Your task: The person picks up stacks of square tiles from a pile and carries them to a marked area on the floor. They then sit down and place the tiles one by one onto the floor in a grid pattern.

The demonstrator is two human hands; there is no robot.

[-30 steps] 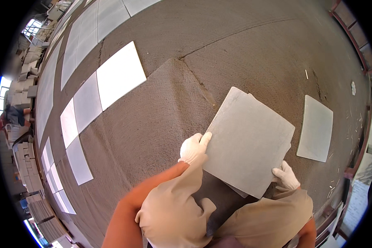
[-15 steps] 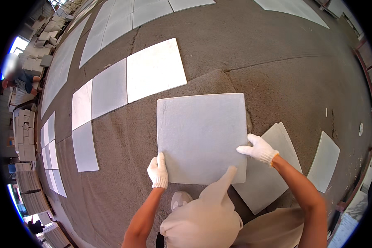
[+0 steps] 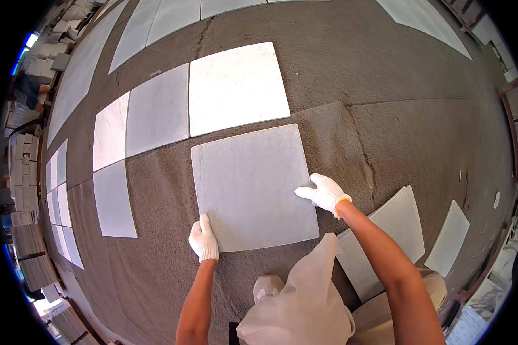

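A square grey stone tile [image 3: 250, 184] is held in front of me above the brown floor covering, tilted slightly. My left hand [image 3: 204, 238], in a white knitted glove, is closed on its lower left edge with the thumb on top. The gloved right hand [image 3: 325, 194] grips the right edge, thumb likewise over the face. Just beyond the held tile lies a white tile [image 3: 239, 89], joined on its left by a grey tile [image 3: 157, 109] and a veined whitish tile [image 3: 111, 131]. Another grey tile [image 3: 114, 200] continues that layout toward me.
Loose grey tiles [image 3: 385, 236] lie stacked by my right knee, with another tile [image 3: 448, 238] farther right. More laid tiles [image 3: 63, 204] are at the left and along the far side. Stacked slabs [image 3: 31, 247] line the left edge, where a person [image 3: 29, 92] is partly visible.
The held tile has moved left with both hands and turned slightly, coming closer to the laid white tile. My view has shifted a little too.
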